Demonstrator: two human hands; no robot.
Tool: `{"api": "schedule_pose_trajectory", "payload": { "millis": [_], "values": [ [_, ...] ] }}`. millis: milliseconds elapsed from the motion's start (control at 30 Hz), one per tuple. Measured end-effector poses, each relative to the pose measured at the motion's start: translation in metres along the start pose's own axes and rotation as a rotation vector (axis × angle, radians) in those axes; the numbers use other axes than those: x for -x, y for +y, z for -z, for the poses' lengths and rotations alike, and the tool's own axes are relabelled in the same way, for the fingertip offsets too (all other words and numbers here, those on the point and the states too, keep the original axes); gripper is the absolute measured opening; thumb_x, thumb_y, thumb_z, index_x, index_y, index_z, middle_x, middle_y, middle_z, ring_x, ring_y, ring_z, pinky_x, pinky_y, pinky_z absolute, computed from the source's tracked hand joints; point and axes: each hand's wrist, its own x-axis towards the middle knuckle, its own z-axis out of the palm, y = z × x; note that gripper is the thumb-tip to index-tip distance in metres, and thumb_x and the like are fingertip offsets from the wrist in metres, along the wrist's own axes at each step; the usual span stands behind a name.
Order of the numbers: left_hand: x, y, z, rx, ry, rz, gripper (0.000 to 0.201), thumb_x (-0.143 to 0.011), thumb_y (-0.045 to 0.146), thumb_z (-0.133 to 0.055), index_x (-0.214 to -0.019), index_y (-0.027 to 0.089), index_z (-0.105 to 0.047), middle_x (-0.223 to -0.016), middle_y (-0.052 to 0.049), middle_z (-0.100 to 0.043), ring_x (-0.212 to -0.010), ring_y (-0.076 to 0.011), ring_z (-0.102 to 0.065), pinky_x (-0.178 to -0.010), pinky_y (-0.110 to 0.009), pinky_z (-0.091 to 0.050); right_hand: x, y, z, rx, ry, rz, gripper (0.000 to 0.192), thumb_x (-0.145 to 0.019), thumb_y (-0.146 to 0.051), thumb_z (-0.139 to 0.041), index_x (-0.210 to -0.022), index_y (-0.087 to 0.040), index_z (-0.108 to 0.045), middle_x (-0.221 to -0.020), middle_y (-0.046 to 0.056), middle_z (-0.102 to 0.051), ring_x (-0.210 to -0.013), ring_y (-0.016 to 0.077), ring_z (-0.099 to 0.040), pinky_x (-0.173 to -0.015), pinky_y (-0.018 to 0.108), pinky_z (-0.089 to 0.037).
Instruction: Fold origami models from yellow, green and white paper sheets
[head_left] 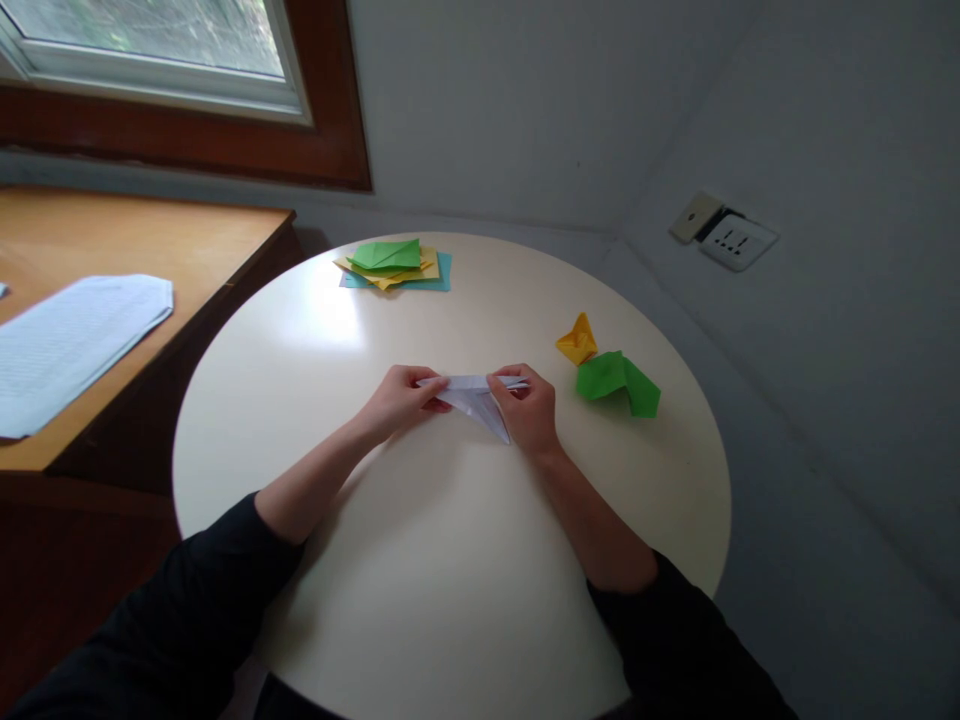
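Note:
A folded sheet of white paper [475, 396] is held up between my two hands over the middle of the round table. Its upper edge is a flat, narrow strip, and a pointed flap hangs down toward the right. My left hand [405, 398] pinches the left end with thumb on top. At the right end, my right hand [529, 405] grips the paper between thumb and fingers. The undersides of the fingers and the back of the paper are hidden.
A yellow folded paper piece [577, 340] and a green folded paper piece [619, 383] lie right of my hands. Stacked coloured papers [394, 264] sit at the round white table's [442, 560] far edge. A wooden desk [225, 235] with white papers [82, 340] stands left.

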Motion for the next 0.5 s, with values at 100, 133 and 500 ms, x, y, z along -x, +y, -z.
{"api": "schedule_pose_trajectory", "payload": {
  "millis": [100, 133, 500],
  "values": [
    [0.0006, 0.0004, -0.0009, -0.005, 0.018, -0.01, 0.034, -0.066, 0.042, -0.067, -0.071, 0.009, -0.066, -0.069, -0.007, -0.066, -0.07, -0.0174, -0.064, -0.075, -0.034, -0.052, 0.001, 0.0003, -0.0003, -0.003, -0.006, 0.002, 0.017, -0.067, -0.034, -0.061, -0.07, -0.018, -0.059, -0.065, 0.0, -0.061, -0.053, 0.0117, -0.053, -0.05, 0.024, -0.045],
    [0.0008, 0.0005, -0.0012, -0.008, 0.025, -0.009, 0.033, -0.066, 0.042, -0.067, -0.07, 0.009, -0.066, -0.069, -0.007, -0.066, -0.07, -0.0174, -0.063, -0.076, -0.034, -0.051, 0.0014, 0.0, -0.0003, -0.004, -0.005, 0.007, 0.017, -0.068, -0.034, -0.061, -0.072, -0.018, -0.06, -0.068, 0.0, -0.061, -0.053, 0.0114, -0.053, -0.051, 0.024, -0.045],
    [-0.0017, -0.0029, 0.0035, 0.094, 0.065, -0.028, 0.029, -0.062, 0.034, -0.071, -0.075, 0.009, -0.065, -0.069, -0.006, -0.066, -0.065, -0.0138, -0.063, -0.075, -0.033, -0.052, 0.0015, -0.0037, 0.0037, 0.153, 0.041, 0.223, 0.011, -0.074, -0.026, -0.055, -0.081, -0.02, -0.06, -0.081, 0.003, -0.066, -0.074, 0.0166, -0.059, -0.067, 0.03, -0.046]
  ]
}}
